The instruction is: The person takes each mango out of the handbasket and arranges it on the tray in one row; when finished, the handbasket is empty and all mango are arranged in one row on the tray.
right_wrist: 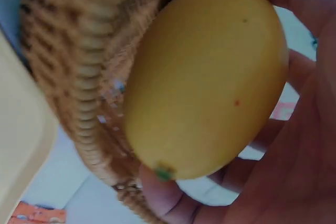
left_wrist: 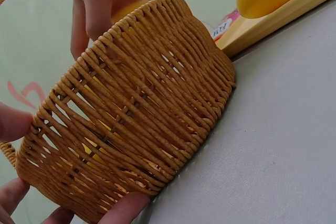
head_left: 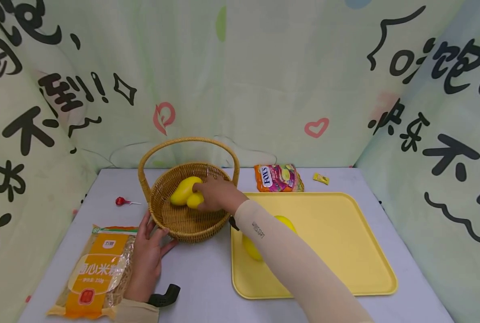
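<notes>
In the head view, a wicker basket [head_left: 189,220] with a tall handle stands on the worktop [head_left: 201,278], left of a yellow tray [head_left: 332,242]. The right hand [head_left: 219,195] reaches inside it, gripping a yellow fruit [head_left: 194,201]; a larger mango [head_left: 184,190] lies just beside, within the same basket. The left hand [head_left: 149,258] rests against the basket's near left side, its fingers spread and fairly straight. Close beside that forearm lies a bag of dry food [head_left: 96,271], partly covered by the arm. Farther back is a red lollipop [head_left: 120,201]. The right sleeve [head_left: 288,255] crosses the tray and hides part of the yellow fruit there [head_left: 251,248]; whether that is one piece or two cannot be told. Behind the tray lie a sweet bag [head_left: 279,178] and a small wrapped sweet [head_left: 321,178]. A printed curtain [head_left: 264,80] surrounds the worktop.

In the left wrist view, the basket's outer wall fills the middle, with left fingertips touching it and the right hand above the rim. The tray's edge sits just beyond, carrying yellow fruit.

In the right wrist view, fingers and thumb wrap the held fruit, green at its tip, right beside the basket's rim. The tray's corner shows at the left.
</notes>
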`<action>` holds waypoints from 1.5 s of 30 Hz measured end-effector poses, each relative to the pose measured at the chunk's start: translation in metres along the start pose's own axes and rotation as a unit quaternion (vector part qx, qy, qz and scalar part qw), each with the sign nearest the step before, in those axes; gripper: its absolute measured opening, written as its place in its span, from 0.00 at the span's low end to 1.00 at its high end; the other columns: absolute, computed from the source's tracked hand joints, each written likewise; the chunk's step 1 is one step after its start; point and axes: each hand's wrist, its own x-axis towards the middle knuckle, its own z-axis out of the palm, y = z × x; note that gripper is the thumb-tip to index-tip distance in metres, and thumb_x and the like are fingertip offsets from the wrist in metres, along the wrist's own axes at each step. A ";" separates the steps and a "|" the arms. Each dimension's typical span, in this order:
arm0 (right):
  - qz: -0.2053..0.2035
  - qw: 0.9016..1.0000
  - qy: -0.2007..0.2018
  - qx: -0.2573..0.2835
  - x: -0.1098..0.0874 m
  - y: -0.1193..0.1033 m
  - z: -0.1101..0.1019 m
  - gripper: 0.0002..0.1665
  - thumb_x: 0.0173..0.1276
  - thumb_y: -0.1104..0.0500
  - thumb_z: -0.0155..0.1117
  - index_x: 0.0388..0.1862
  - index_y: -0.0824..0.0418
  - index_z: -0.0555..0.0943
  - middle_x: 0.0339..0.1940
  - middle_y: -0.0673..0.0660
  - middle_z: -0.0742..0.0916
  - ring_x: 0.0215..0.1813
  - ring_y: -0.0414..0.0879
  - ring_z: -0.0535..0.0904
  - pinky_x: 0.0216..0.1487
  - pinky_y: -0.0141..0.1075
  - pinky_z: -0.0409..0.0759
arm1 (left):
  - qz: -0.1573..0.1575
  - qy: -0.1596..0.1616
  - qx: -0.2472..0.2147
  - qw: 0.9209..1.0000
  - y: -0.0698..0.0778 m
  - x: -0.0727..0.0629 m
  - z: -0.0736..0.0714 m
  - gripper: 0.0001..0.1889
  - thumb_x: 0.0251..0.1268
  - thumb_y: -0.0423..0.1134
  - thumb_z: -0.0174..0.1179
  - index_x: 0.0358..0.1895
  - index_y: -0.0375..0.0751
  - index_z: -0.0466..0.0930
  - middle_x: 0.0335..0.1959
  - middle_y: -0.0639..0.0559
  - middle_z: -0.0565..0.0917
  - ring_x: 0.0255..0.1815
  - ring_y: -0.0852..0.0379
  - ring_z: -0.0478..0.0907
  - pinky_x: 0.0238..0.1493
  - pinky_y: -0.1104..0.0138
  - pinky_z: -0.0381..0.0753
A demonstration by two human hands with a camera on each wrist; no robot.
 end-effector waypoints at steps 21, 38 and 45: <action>-0.013 0.972 0.121 0.199 -0.101 0.039 0.010 0.35 0.72 0.43 0.70 0.76 0.44 0.74 0.56 0.58 0.81 0.48 0.51 0.75 0.44 0.40 0.77 | 0.000 0.005 0.006 1.000 -0.001 -0.002 0.001 0.43 0.78 0.32 0.52 0.86 0.74 0.47 0.88 0.52 0.53 0.77 0.48 0.69 0.64 0.46 0.84; 0.068 0.927 0.162 0.331 -0.168 0.074 0.047 0.34 0.74 0.41 0.67 0.75 0.48 0.74 0.63 0.57 0.84 0.57 0.52 0.81 0.62 0.54 0.83 | 0.003 0.005 0.009 1.000 -0.002 -0.001 0.000 0.43 0.78 0.33 0.52 0.86 0.74 0.46 0.88 0.53 0.53 0.77 0.48 0.69 0.62 0.48 0.86; 0.089 0.915 0.172 0.353 -0.187 0.084 0.058 0.32 0.74 0.43 0.68 0.73 0.46 0.74 0.59 0.59 0.85 0.51 0.51 0.80 0.48 0.40 0.83 | 0.002 0.005 0.004 1.000 -0.002 -0.001 0.000 0.43 0.78 0.32 0.52 0.86 0.74 0.47 0.88 0.52 0.53 0.77 0.47 0.68 0.62 0.46 0.85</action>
